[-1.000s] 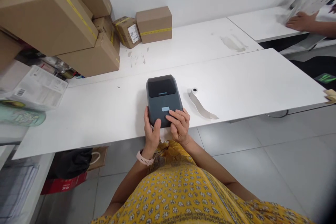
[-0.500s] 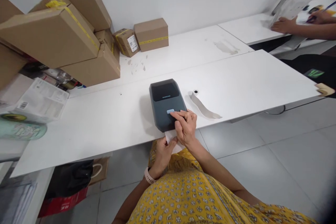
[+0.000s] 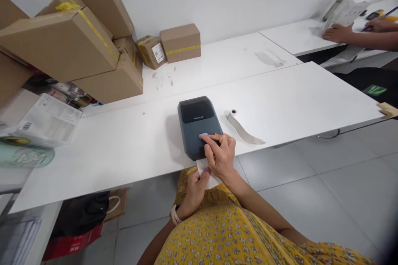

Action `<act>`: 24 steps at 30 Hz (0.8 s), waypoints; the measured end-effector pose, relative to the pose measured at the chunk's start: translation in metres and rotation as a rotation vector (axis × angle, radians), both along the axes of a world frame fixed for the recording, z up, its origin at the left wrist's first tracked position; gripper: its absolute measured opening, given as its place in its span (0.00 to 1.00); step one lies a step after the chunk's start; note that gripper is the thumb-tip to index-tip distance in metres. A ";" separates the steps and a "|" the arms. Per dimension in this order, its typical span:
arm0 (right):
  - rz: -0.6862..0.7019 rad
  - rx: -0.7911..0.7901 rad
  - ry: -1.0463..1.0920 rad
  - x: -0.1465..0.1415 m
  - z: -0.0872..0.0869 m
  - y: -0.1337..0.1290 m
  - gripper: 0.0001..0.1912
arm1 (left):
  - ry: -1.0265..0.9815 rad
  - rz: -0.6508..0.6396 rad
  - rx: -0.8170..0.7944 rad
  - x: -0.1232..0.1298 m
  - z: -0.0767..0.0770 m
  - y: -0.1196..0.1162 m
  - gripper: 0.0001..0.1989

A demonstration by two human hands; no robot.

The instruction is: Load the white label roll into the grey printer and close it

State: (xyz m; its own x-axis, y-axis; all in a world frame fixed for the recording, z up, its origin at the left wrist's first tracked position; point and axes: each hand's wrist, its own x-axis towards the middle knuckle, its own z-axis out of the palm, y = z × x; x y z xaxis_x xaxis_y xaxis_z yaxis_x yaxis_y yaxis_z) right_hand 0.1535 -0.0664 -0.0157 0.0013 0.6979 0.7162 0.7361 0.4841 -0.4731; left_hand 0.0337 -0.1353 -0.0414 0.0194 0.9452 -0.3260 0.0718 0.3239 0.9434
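R fingers (image 3: 213,137) on printer (image 3: 192,130) btn (image 3: 203,134); logo (image 3: 198,118) illegible.

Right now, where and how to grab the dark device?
Likely the left side of the dark device, coming from the left: it's long, straight and uncovered, while the right hand lies over the near-right part and the left hand pinches the paper strip at the near end.

Dark device (image 3: 192,138): 1; paper strip (image 3: 202,166) at device edge: 1; paper roll (image 3: 231,115): 1; left hand (image 3: 195,186) + right hand (image 3: 222,156) = 2; wristband (image 3: 175,216): 1; co-worker's hands (image 3: 338,32): 2; pen (image 3: 390,12): 1; stacked cartons (image 3: 59,45): at least 5, some partly hidden; smaller cartons (image 3: 180,44) near wall: 2
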 end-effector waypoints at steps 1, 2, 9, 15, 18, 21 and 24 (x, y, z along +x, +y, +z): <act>-0.022 -0.011 -0.026 0.000 0.003 0.000 0.15 | 0.013 -0.014 0.019 -0.001 0.001 0.001 0.29; -0.043 -0.019 -0.058 0.000 0.007 0.001 0.13 | 0.034 -0.028 0.041 -0.002 0.002 0.001 0.29; 0.038 -0.016 -0.280 0.013 0.029 0.019 0.13 | 0.150 -0.093 0.114 -0.009 0.009 0.006 0.29; 0.120 -0.015 -0.327 0.020 0.020 0.024 0.15 | 0.089 -0.143 0.105 -0.012 0.008 0.008 0.31; 0.148 -0.054 -0.292 0.023 0.012 0.023 0.16 | 0.104 -0.086 0.156 -0.017 0.007 0.004 0.30; 0.223 -0.112 -0.171 0.028 0.003 0.022 0.15 | 0.181 0.245 0.307 -0.022 0.009 0.003 0.26; 0.314 -0.196 0.110 0.033 -0.014 0.018 0.18 | 0.210 0.503 0.466 -0.024 0.012 0.010 0.18</act>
